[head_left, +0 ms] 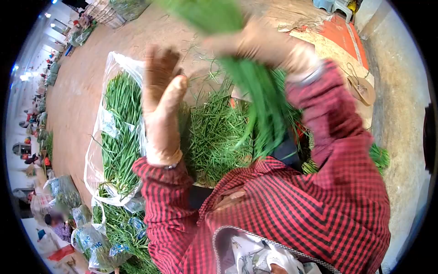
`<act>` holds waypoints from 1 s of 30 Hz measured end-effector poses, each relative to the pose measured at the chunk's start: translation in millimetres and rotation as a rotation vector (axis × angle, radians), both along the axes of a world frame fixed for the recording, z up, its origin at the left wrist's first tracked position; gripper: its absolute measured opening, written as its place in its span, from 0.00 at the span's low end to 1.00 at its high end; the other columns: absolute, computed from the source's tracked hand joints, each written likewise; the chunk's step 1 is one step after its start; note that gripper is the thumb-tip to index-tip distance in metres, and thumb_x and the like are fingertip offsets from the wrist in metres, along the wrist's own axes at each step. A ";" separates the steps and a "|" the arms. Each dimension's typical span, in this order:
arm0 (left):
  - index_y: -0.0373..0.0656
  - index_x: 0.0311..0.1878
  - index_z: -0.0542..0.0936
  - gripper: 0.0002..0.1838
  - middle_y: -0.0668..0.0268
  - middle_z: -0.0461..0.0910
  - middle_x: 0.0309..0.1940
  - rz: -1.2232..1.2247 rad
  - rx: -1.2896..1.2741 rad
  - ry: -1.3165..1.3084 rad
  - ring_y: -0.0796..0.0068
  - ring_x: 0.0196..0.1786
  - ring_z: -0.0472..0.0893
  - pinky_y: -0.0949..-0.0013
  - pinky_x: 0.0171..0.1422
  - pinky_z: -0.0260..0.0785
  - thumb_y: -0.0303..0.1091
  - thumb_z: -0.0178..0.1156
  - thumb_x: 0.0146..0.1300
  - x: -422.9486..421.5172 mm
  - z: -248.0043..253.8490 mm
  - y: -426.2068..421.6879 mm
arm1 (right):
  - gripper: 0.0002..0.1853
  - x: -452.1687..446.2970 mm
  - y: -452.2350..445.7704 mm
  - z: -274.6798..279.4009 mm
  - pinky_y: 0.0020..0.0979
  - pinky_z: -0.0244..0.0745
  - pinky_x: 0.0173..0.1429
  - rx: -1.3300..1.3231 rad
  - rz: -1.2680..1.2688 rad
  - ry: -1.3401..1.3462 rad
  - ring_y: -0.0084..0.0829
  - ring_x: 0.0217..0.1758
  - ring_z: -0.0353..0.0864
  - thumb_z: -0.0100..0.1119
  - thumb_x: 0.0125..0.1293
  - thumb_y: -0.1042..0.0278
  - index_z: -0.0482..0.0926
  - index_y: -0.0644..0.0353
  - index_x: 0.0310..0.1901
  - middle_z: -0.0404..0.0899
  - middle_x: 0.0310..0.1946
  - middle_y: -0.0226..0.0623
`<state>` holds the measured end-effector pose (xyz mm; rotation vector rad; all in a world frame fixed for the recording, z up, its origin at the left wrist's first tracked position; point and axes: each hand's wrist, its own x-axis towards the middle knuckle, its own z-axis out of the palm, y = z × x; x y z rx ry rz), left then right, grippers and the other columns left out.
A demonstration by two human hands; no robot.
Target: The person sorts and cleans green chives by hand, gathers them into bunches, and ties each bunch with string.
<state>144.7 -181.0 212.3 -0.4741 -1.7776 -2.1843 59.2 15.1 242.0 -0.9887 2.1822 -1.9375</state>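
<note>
My right hand [262, 45], smeared by motion, is wrapped round a bunch of chives [260, 100]. One end of the bunch rises past the top edge of the view, and the long leaves hang down toward my lap. My left hand [162, 100] is raised to the left with fingers and thumb apart, holding nothing. Both hands seem to wear thin, pale gloves. Between my arms, a heap of loose green stalks [219, 132] lies in front of me. Just left of my left hand stands a clear plastic bag [94, 160] packed with chives [121, 96].
More bagged greens [125, 233] lie at lower left. An orange-red sheet [342, 39] and a roll of tape [361, 90] are at right, near the wall [401, 91]. A plastic stool [335, 7] stands at the top right. Other people and bundles line the far left.
</note>
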 end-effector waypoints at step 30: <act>0.46 0.37 0.81 0.14 0.62 0.79 0.34 -0.057 -1.208 -0.222 0.63 0.36 0.81 0.61 0.41 0.73 0.42 0.70 0.51 -99.9 -251.5 126.0 | 0.27 -154.8 247.7 -279.9 0.41 0.74 0.51 1.045 -0.694 -0.468 0.46 0.47 0.83 0.56 0.62 0.41 0.82 0.59 0.45 0.84 0.42 0.50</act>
